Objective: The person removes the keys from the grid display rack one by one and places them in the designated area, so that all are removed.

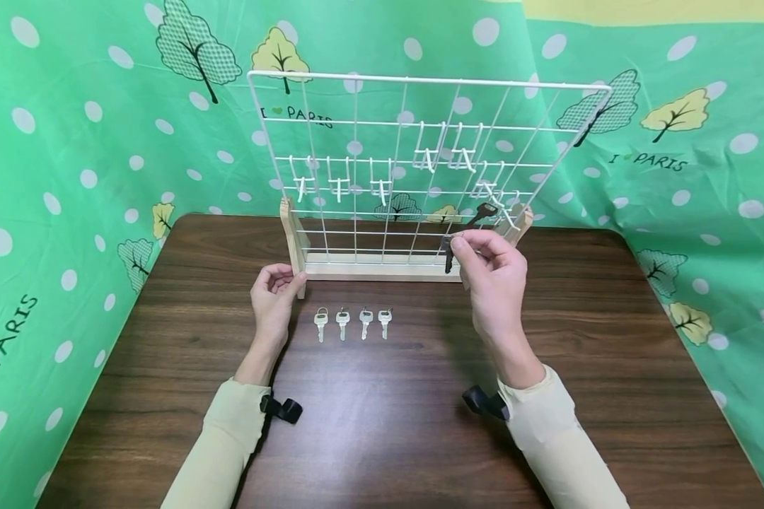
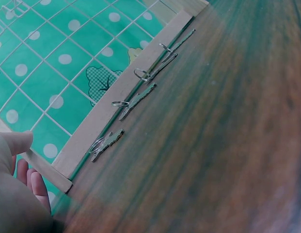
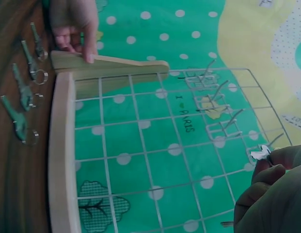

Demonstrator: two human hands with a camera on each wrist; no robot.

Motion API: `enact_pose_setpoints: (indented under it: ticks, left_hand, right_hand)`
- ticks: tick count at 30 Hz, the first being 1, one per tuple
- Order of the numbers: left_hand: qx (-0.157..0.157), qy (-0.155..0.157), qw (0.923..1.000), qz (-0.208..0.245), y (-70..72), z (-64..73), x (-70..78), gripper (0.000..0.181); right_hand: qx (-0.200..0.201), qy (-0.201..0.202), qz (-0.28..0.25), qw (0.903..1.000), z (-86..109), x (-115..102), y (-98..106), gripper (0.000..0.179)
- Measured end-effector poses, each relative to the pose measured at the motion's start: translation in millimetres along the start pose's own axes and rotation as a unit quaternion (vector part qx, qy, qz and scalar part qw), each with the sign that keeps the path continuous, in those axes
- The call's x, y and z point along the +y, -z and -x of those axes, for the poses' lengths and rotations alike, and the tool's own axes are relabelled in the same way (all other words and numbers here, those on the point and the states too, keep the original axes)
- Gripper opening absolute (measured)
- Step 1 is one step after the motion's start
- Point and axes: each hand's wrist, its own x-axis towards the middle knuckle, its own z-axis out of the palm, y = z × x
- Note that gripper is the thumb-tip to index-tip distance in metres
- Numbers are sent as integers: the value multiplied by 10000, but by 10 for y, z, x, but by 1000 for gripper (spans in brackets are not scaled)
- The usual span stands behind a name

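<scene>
My left hand [image 1: 274,298] grips the left wooden leg [image 1: 295,244] of a white wire grid rack [image 1: 382,212], its thumb in front and fingers behind, as the left wrist view shows. My right hand [image 1: 495,272] is raised before the grid's lower right part, pinching a key [image 1: 448,256] by its ring end; it looks dark in the head view. Just above those fingertips, a second dark key [image 1: 485,211] shows tilted beside the lower right hooks [image 1: 486,189]. Several silver keys [image 1: 342,324] with rings lie in a row on the table, in front of the rack.
White double hooks [image 1: 339,185] hang on the grid at left, with others [image 1: 462,157] higher at right. A wooden base bar [image 1: 382,271] runs along the rack's foot. Green patterned cloth [image 1: 89,247] surrounds the dark wooden table [image 1: 382,438] at the back and sides.
</scene>
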Motion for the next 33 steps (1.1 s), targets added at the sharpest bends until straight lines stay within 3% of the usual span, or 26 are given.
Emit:
enact_pose_setpoints:
  ticks: [22,33]
  left_hand:
    - [25,-12,10000,-12,-6,2,1,27]
    - [30,-2,10000,-27,7,-1,-16,26]
  right_hand:
    - [-410,-767,629,9942,212,301,250,21]
    - [-939,-1265,1438,9770,265,552,392,10]
